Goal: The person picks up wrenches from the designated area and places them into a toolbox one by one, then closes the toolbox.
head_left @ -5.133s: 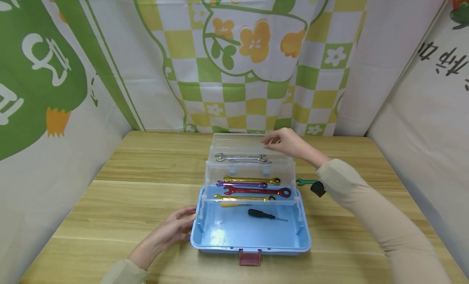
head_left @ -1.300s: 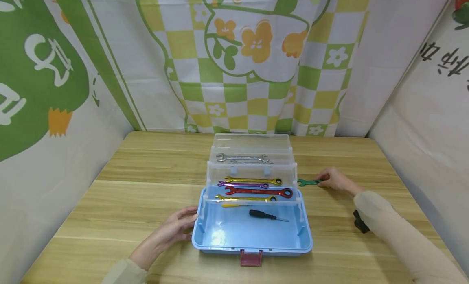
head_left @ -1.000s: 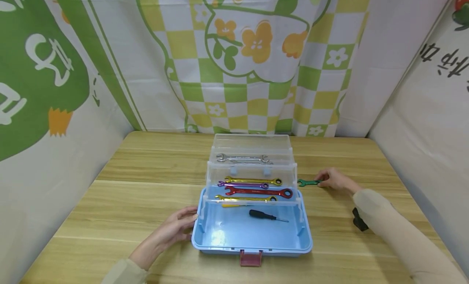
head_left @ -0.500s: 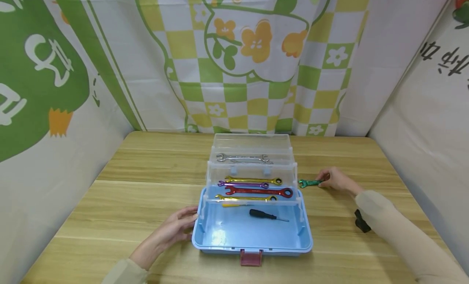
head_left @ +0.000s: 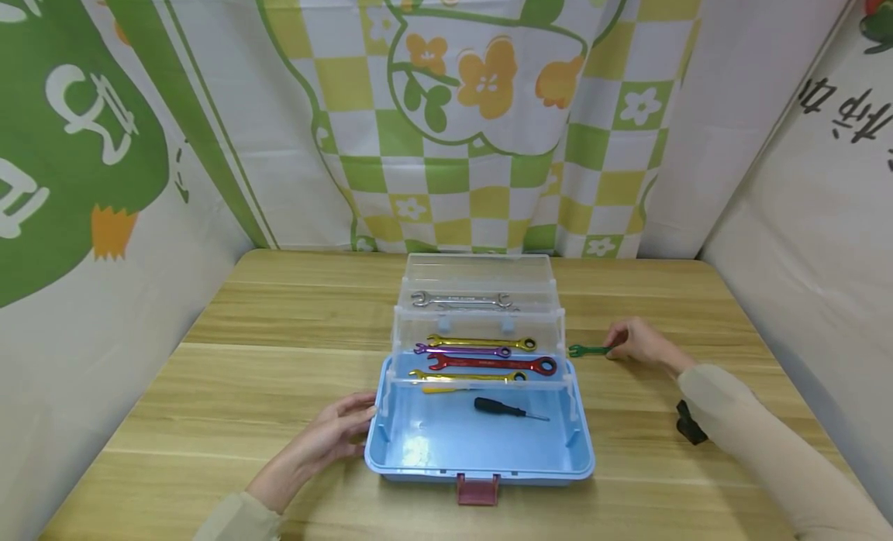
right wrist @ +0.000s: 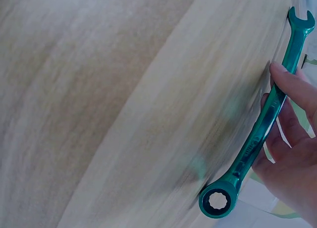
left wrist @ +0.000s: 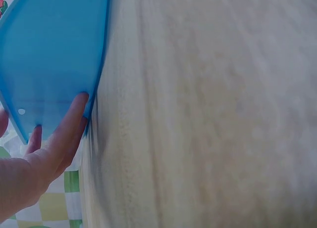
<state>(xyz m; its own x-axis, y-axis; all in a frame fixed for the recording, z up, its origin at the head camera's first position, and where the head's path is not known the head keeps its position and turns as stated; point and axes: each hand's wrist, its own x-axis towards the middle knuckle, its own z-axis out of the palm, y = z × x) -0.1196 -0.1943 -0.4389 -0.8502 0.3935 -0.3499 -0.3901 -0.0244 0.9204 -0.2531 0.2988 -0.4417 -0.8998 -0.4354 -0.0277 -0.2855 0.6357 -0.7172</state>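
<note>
My right hand (head_left: 645,346) pinches a green ratchet combination wrench (right wrist: 262,124) by its shank, just right of the blue toolbox (head_left: 481,440). The wrench's jaw end points left toward the box; its ring end is hidden behind the hand in the head view but shows in the right wrist view. My left hand (head_left: 328,436) rests with extended fingers against the box's left wall (left wrist: 54,60). Clear tiered trays hold a silver wrench (head_left: 460,299), a purple wrench (head_left: 463,350), a red wrench (head_left: 491,364) and yellow wrenches (head_left: 481,342).
A black screwdriver (head_left: 501,407) and a yellow-handled tool (head_left: 439,389) lie in the box bottom. A pink latch (head_left: 477,488) hangs down at its front. The wooden table (head_left: 244,355) meets printed curtains (head_left: 467,177) behind. A black object (head_left: 691,422) is by the right sleeve.
About five seconds ago my right hand was over the rear tray and the green wrench lay on the table. Now that hand holds the wrench, slightly turned since half a second ago. My left hand stays put.
</note>
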